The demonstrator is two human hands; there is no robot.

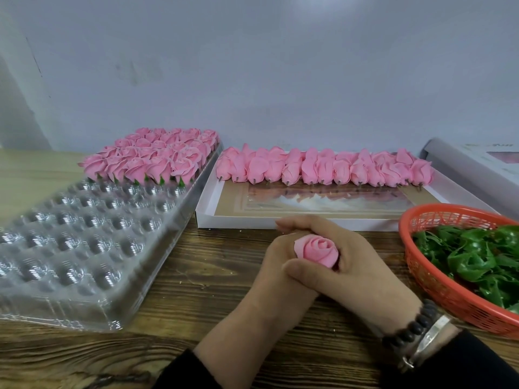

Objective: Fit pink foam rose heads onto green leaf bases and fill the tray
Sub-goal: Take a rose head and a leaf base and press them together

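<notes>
Both hands are together over the wooden table [213,265]: my right hand [351,256] is curled round a pink rose head [317,249], thumb across the front, and my left hand [278,265] wraps in from below and behind, its fingers also closed on the bloom. The rose faces up at me. Whether a green base is already under it I cannot tell, since my fingers hide its underside.

Squeezing is the main risk. The petals look like thin, soft foam, matte and faintly grainy, wound in a loose spiral, so a hard pinch would probably crease or tear an outer petal. If the stem pin misses the leaf's hole, the base could sit crooked and lean in its pocket.

Loose heads [323,167] lie in a row in the shallow white box [205,217], each showing a short dark pin. Leaf bases [471,259] are glossy, jagged green plastic, heaped in the orange mesh basket [438,284], where they may snag together when I pull one. My clear tray [157,248] is rigid, shiny, moulded into round ribbed cups; finished roses [151,155] fill only its far rows, the near cups are bare.
</notes>
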